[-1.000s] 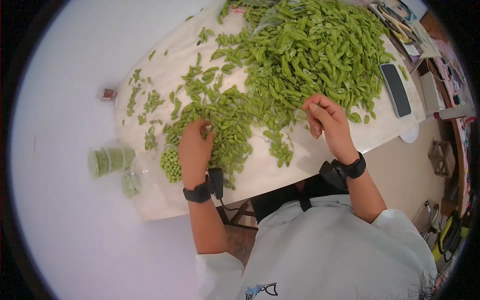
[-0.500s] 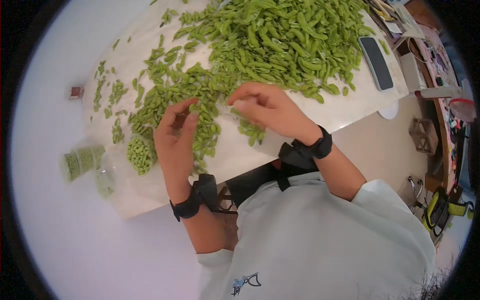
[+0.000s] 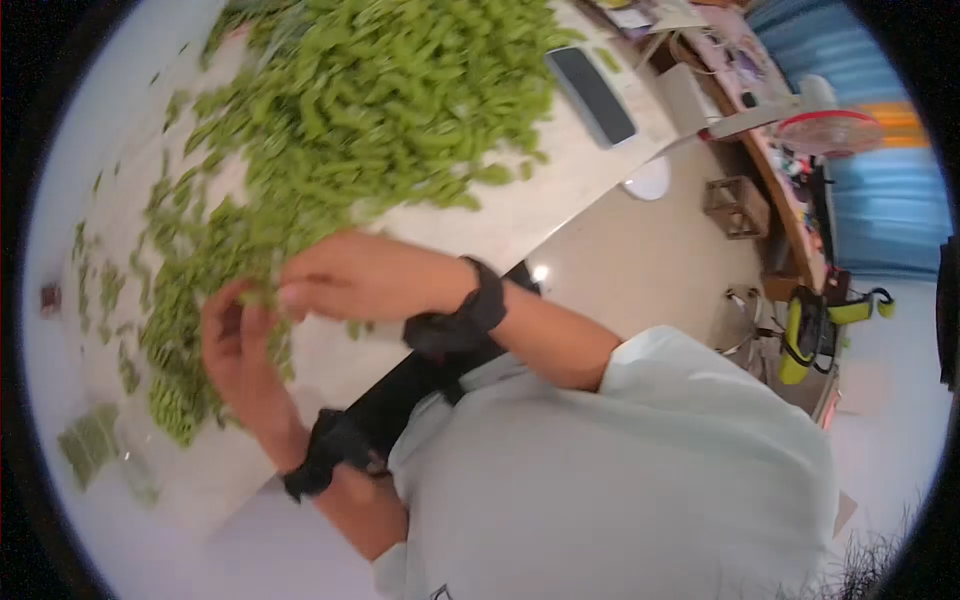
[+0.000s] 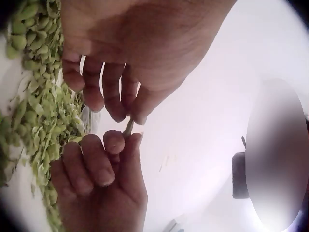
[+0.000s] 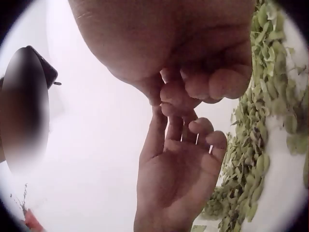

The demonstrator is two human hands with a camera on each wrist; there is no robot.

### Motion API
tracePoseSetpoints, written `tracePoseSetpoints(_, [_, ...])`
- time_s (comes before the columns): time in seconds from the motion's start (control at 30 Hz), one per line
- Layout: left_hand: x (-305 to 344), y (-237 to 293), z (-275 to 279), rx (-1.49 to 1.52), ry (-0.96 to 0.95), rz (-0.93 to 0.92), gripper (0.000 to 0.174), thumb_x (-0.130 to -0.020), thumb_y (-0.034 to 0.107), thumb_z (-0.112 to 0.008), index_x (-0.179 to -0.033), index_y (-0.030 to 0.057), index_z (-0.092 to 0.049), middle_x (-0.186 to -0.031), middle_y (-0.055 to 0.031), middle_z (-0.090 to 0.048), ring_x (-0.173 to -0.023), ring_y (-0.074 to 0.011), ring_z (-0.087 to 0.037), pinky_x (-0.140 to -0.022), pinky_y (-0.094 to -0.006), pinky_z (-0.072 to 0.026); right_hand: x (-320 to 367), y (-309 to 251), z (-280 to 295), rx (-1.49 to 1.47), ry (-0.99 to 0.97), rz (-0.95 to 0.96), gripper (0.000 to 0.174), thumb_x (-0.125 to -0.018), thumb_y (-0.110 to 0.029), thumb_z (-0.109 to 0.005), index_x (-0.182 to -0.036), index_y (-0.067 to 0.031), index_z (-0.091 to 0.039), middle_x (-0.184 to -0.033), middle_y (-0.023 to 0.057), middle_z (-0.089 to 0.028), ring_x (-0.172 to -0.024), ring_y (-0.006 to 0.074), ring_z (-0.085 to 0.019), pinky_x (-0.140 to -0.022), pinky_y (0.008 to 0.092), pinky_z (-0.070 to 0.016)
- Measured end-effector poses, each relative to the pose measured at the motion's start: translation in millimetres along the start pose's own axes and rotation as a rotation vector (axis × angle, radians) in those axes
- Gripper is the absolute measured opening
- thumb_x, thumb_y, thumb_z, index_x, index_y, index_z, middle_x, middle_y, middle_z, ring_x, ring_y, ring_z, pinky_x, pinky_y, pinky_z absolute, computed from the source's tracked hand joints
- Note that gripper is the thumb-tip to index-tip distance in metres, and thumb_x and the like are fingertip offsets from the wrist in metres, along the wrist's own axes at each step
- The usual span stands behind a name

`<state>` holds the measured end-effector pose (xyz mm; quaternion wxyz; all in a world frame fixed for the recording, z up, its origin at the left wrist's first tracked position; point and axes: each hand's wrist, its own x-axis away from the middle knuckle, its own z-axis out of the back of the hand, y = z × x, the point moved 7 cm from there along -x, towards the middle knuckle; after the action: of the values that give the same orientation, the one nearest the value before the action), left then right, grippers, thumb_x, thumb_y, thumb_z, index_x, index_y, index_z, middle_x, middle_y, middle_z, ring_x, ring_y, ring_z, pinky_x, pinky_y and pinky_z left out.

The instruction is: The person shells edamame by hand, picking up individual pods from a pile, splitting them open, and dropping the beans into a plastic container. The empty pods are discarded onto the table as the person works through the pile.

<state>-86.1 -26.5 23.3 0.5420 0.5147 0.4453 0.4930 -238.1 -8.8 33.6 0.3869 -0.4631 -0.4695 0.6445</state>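
A small green pod [image 4: 128,128] is pinched between the two hands in the left wrist view. The left hand [image 3: 243,362] holds one end by thumb and fingertip; the right hand [image 3: 370,275] grips the other end, its remaining fingers curled. Both hands' fingertips meet in the right wrist view, where the left hand [image 5: 176,176] lies below the right hand [image 5: 178,53] and the pod is hidden. Loose pods [image 3: 200,290] lie beside and beyond the hands, with a large heap of pods [image 3: 390,100] farther back.
A phone [image 3: 592,97] lies near the table's right edge. Clear containers with green contents [image 3: 90,445] are at the lower left. A white round object [image 3: 647,179] and a small wooden crate [image 3: 737,207] are beyond the right edge; a red-rimmed fan [image 3: 830,132] is farther right.
The right hand has moved left from beside the big heap to meet the left hand, and both now pinch a pod. The head view has swung right, shifting the table leftward.
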Motion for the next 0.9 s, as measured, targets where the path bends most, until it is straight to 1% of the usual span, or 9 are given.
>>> tracePoseSetpoints(0.07, [1.5,9.6,4.7,0.049,0.077,-0.041,0.022,-0.082,0.0,-0.058,-0.104,0.0026,-0.061,-0.095,-0.0039,-0.059,-0.087,-0.0129,-0.055,-0.077,-0.0259,-0.0438,-3.3,-13.3,1.0,0.077,-0.015,0.034,0.031,-0.091,-0.026,-0.054,-0.071,-0.0033,-0.055,-0.054,0.0084,-0.05,-0.049,0.0237,-0.046,-0.05,0.0371,-0.0372])
tracePoseSetpoints(0.17, [6.0,42.7,-6.1,-0.62,-0.114,-0.456,0.021,-0.08,0.0,-0.061,-0.1,0.0042,-0.064,-0.097,-0.0077,-0.059,-0.092,-0.0207,-0.057,-0.082,-0.0309,-0.0443,-5.9,-16.3,4.0,0.289,-0.066,0.041,0.032,-0.09,-0.026,-0.054,-0.067,-0.0037,-0.053,-0.054,0.013,-0.047,-0.05,0.0311,-0.046,-0.049,0.0398,-0.0352])
tracePoseSetpoints(0.2, [7.7,45.3,-8.0,-0.651,-0.166,-0.474,0.021,-0.076,0.003,-0.067,-0.097,0.0061,-0.067,-0.097,-0.0099,-0.059,-0.092,-0.0269,-0.056,-0.085,-0.035,-0.0434,-6.6,-16.7,5.1,0.292,-0.053,0.048,0.034,-0.089,-0.026,-0.055,-0.064,-0.0033,-0.051,-0.053,0.014,-0.044,-0.05,0.032,-0.045,-0.048,0.0399,-0.0343])
tracePoseSetpoints(0.3, [5.4,46.7,-7.2,-0.701,-0.278,-0.349,0.021,-0.072,0.007,-0.072,-0.092,0.0068,-0.069,-0.095,-0.0089,-0.06,-0.091,-0.0266,-0.056,-0.084,-0.0352,-0.043,-5.5,-14.9,2.8,0.293,-0.075,0.08,0.032,-0.088,-0.025,-0.057,-0.064,-0.0037,-0.052,-0.053,0.0137,-0.044,-0.05,0.0317,-0.045,-0.048,0.0392,-0.0342])
tracePoseSetpoints(0.4, [4.9,49.3,-12.9,-0.8,-0.251,-0.516,0.017,-0.068,0.004,-0.073,-0.082,-0.0002,-0.065,-0.087,-0.0089,-0.061,-0.08,-0.0233,-0.057,-0.076,-0.0316,-0.0453,-3.5,-7.7,-0.8,0.337,-0.064,0.07,0.029,-0.087,-0.023,-0.058,-0.065,-0.004,-0.053,-0.054,0.0132,-0.045,-0.051,0.0317,-0.045,-0.048,0.0387,-0.0343])
tracePoseSetpoints(0.5, [2.5,45.9,-17.6,-0.766,-0.261,-0.411,0.014,-0.068,0.009,-0.075,-0.078,0.0066,-0.066,-0.078,-0.0034,-0.059,-0.077,-0.0229,-0.055,-0.07,-0.0337,-0.0409,-1.6,-4.1,1.9,0.337,-0.043,0.052,0.027,-0.087,-0.02,-0.058,-0.066,-0.0028,-0.053,-0.055,0.0133,-0.046,-0.052,0.0315,-0.046,-0.048,0.0385,-0.0342])
tracePoseSetpoints(0.63, [4.0,34.7,-22.8,-0.58,-0.165,-0.224,0.013,-0.07,0.01,-0.075,-0.076,0.0061,-0.064,-0.07,-0.0037,-0.055,-0.07,-0.0205,-0.052,-0.064,-0.0323,-0.0391,-0.9,1.1,8.8,0.205,0.033,0.027,0.027,-0.089,-0.018,-0.056,-0.069,-0.0004,-0.051,-0.055,0.0104,-0.04,-0.05,0.021,-0.04,-0.048,0.0331,-0.0328])
tracePoseSetpoints(0.73, [4.1,36.1,-26.4,-0.618,-0.175,-0.287,0.012,-0.07,0.007,-0.074,-0.077,0.0057,-0.064,-0.068,-0.0043,-0.053,-0.065,-0.0191,-0.05,-0.061,-0.03,-0.0388,-1.0,4.4,11.4,0.129,0.051,-0.101,0.029,-0.087,-0.024,-0.057,-0.07,-0.0011,-0.052,-0.056,0.014,-0.047,-0.049,0.0259,-0.043,-0.048,0.0349,-0.0352])
tracePoseSetpoints(0.9, [-4.7,24.7,-16.7,-0.275,-0.053,-0.112,0.012,-0.074,0.005,-0.073,-0.08,0.0021,-0.063,-0.071,-0.0019,-0.057,-0.064,-0.0116,-0.049,-0.063,-0.0244,-0.0389,-0.3,15.9,13.9,0.087,0.107,-0.192,0.031,-0.09,-0.025,-0.056,-0.072,0.0001,-0.052,-0.058,0.0106,-0.047,-0.051,0.0174,-0.041,-0.051,0.0298,-0.0369])
